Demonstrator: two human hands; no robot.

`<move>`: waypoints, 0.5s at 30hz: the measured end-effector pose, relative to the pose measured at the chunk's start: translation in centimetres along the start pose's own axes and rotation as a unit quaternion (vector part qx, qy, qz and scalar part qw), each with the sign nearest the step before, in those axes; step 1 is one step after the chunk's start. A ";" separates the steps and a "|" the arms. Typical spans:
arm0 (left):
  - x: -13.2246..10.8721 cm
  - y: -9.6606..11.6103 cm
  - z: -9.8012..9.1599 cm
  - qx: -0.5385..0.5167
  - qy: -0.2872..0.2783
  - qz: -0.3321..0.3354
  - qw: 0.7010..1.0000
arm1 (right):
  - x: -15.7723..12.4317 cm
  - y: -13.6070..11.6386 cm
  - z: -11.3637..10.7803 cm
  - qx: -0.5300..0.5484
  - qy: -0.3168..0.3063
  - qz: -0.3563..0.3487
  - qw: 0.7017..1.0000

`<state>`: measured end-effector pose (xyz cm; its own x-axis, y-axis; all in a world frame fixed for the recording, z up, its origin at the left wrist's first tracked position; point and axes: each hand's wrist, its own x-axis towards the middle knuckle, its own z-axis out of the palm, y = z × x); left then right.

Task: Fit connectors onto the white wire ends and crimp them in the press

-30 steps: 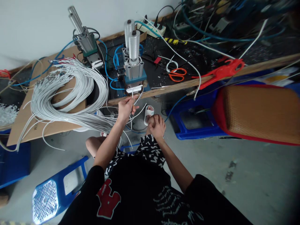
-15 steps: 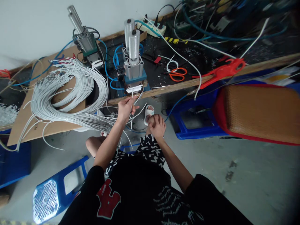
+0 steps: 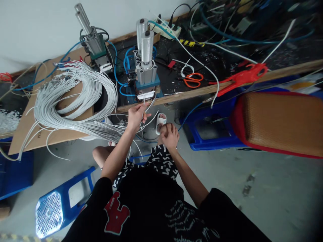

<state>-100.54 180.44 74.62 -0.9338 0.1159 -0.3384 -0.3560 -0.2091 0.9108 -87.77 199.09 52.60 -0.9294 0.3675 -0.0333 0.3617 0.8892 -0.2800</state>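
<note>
Cardboard [image 3: 63, 135] bears coiled cables [image 3: 41, 104]; left grip [image 3: 136, 115] pinches a white wire [image 3: 144, 101], right grip [image 3: 171, 137] loose on knee [image 3: 164, 128].

Mid-frame, the left hand [image 3: 136, 116] pinches what looks like a white cable [image 3: 144, 101] just below a pneumatic press [image 3: 147, 72].

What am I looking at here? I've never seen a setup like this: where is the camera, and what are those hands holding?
These are a person's bare hands, seen by a camera worn on the head, looking forward and down. The left hand holds a thin white cable at the front of a metal machine; the right hand rests on the right knee. On the bench, a second machine stands further left. A cable bundle lies on cardboard; scissors lie to the right.
</note>
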 end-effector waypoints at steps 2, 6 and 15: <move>0.0 -0.1 0.0 0.006 0.007 0.004 1.000 | 0.0 0.0 0.0 0.005 0.003 0.001 1.000; 0.1 -0.3 0.0 -0.003 0.008 0.016 1.000 | 0.0 -0.1 -0.1 0.028 0.007 0.005 1.000; 0.7 -0.4 -0.1 -0.019 0.005 0.011 1.000 | 0.0 -0.1 0.0 0.034 0.010 0.006 0.999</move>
<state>-101.04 180.49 73.99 -0.9414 0.1021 -0.3213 -0.3369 -0.2487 0.9081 -87.82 199.06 52.66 -0.9231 0.3841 -0.0177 0.3664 0.8647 -0.3435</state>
